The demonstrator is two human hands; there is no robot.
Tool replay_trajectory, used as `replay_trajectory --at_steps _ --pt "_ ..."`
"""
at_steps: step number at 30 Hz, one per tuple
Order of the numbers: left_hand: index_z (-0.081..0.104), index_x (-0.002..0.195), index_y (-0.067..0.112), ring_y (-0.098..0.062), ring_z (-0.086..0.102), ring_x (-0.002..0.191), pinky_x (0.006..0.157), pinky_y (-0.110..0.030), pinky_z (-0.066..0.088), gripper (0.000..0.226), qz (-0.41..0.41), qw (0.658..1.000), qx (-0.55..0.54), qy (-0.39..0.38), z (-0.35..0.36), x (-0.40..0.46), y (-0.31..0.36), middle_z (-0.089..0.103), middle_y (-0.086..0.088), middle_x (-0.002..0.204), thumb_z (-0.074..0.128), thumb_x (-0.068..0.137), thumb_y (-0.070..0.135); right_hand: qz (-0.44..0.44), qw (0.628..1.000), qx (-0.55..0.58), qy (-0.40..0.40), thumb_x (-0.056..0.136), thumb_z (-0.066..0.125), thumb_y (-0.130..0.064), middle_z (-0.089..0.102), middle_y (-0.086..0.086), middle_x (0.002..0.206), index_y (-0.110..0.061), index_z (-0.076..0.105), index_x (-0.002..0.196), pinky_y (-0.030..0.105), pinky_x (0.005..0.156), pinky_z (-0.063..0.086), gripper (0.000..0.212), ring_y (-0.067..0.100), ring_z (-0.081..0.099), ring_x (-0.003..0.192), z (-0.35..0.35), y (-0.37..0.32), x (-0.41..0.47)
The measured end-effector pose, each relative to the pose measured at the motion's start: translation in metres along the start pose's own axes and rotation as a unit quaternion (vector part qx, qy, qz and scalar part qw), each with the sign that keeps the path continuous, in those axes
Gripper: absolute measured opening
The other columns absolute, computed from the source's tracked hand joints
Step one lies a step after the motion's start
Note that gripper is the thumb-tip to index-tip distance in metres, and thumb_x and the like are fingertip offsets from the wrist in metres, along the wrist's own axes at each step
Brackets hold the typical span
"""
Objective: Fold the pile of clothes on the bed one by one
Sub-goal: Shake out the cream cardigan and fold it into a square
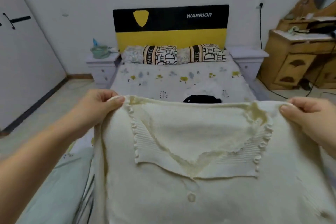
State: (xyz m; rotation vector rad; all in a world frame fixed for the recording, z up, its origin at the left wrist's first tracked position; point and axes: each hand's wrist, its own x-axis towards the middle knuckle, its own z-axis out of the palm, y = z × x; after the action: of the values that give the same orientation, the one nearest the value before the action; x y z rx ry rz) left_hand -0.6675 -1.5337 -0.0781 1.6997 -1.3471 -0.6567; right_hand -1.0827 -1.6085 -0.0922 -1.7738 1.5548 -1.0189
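Observation:
A cream knit top (181,178) with a ruffled collar and buttons hangs spread out in front of me, above the bed (172,82). My left hand (101,105) pinches its left shoulder. My right hand (309,112) pinches its right shoulder. Behind the top's upper edge a black garment (201,98) lies on the floral bedsheet, mostly hidden. A pale green cloth (60,178) lies on the bed at lower left, partly under the top.
Two patterned pillows (174,54) rest against the black and yellow headboard (171,23). White nightstands (101,67) flank the bed. A wooden dresser (298,56) stands at the right, a white wardrobe (20,51) at the left.

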Motion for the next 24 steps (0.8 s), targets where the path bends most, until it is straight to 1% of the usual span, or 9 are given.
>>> replay_trajectory --at_steps 2,3,5,7,12,15,18,21,24 --pt "0.06 0.072 -0.006 -0.012 0.046 0.064 0.06 -0.025 0.032 0.03 -0.034 0.999 0.037 -0.02 0.033 0.017 -0.043 0.052 -0.01 0.065 0.058 0.09 0.018 0.039 0.999 -0.011 -0.035 0.088 0.056 -0.015 0.052 0.006 0.057 -0.003 0.058 0.07 0.027 0.048 0.032 0.022 0.015 0.045 0.053 0.039 0.045 0.009" --pt "0.059 0.066 0.0 -0.01 0.044 0.059 0.056 -0.023 0.032 0.03 -0.044 0.997 0.059 -0.026 0.049 0.024 -0.065 0.05 -0.005 0.061 0.058 0.09 0.018 0.044 0.998 -0.024 -0.03 0.088 0.056 -0.013 0.048 0.005 0.057 -0.002 0.054 0.065 0.027 0.051 0.028 0.026 0.018 0.041 0.055 0.056 0.065 0.017" --pt "0.056 0.06 0.009 -0.005 0.043 0.052 0.047 -0.014 0.029 0.031 -0.063 0.994 0.084 -0.018 0.081 0.04 -0.105 0.049 0.008 0.052 0.06 0.089 0.017 0.058 0.997 -0.036 -0.039 0.088 0.054 -0.01 0.044 -0.001 0.055 -0.006 0.049 0.059 0.028 0.052 0.024 0.03 0.017 0.039 0.056 0.09 0.103 0.028" --pt "0.055 0.057 0.014 0.0 0.045 0.05 0.046 -0.012 0.031 0.032 -0.083 0.992 0.094 -0.004 0.11 0.057 -0.143 0.05 0.011 0.047 0.06 0.088 0.015 0.098 0.993 -0.037 -0.053 0.09 0.052 -0.007 0.046 -0.002 0.057 -0.014 0.05 0.058 0.029 0.052 0.026 0.033 0.014 0.041 0.058 0.124 0.141 0.036" --pt "0.061 0.066 0.008 -0.017 0.048 0.064 0.056 -0.028 0.032 0.024 -0.141 0.98 0.14 0.01 0.173 0.097 -0.218 0.053 0.0 0.06 0.06 0.088 0.015 0.116 0.988 -0.062 -0.075 0.093 0.048 -0.012 0.058 0.0 0.074 -0.014 0.057 0.073 0.027 0.056 0.035 0.022 0.011 0.049 0.069 0.19 0.21 0.079" --pt "0.063 0.073 0.006 -0.022 0.051 0.071 0.06 -0.03 0.031 0.021 -0.146 0.97 0.192 0.034 0.201 0.126 -0.247 0.058 -0.005 0.068 0.059 0.089 0.019 0.112 0.987 -0.083 -0.077 0.093 0.045 -0.016 0.059 -0.003 0.077 -0.017 0.056 0.076 0.027 0.056 0.035 0.021 0.009 0.05 0.072 0.217 0.239 0.109" --pt "0.059 0.073 0.009 -0.022 0.051 0.071 0.058 -0.03 0.031 0.021 -0.136 0.958 0.25 0.042 0.222 0.16 -0.267 0.056 -0.003 0.068 0.056 0.09 0.022 0.105 0.985 -0.114 -0.078 0.094 0.045 -0.02 0.058 -0.004 0.076 -0.018 0.056 0.079 0.026 0.054 0.033 0.019 0.009 0.05 0.07 0.242 0.264 0.143" --pt "0.061 0.075 0.007 -0.026 0.055 0.069 0.063 -0.031 0.041 0.021 -0.134 0.951 0.276 0.033 0.243 0.191 -0.29 0.057 -0.004 0.071 0.056 0.089 0.021 0.089 0.98 -0.147 -0.097 0.095 0.044 -0.021 0.058 -0.001 0.079 -0.017 0.057 0.086 0.025 0.053 0.032 0.016 0.009 0.048 0.069 0.269 0.291 0.175" --pt "0.064 0.081 0.002 -0.031 0.061 0.075 0.07 -0.034 0.046 0.023 -0.135 0.945 0.295 0.038 0.264 0.217 -0.319 0.06 -0.006 0.079 0.054 0.09 0.021 0.087 0.975 -0.174 -0.107 0.096 0.044 -0.021 0.06 0.005 0.082 -0.014 0.059 0.09 0.028 0.055 0.035 0.017 0.018 0.052 0.072 0.297 0.318 0.197"
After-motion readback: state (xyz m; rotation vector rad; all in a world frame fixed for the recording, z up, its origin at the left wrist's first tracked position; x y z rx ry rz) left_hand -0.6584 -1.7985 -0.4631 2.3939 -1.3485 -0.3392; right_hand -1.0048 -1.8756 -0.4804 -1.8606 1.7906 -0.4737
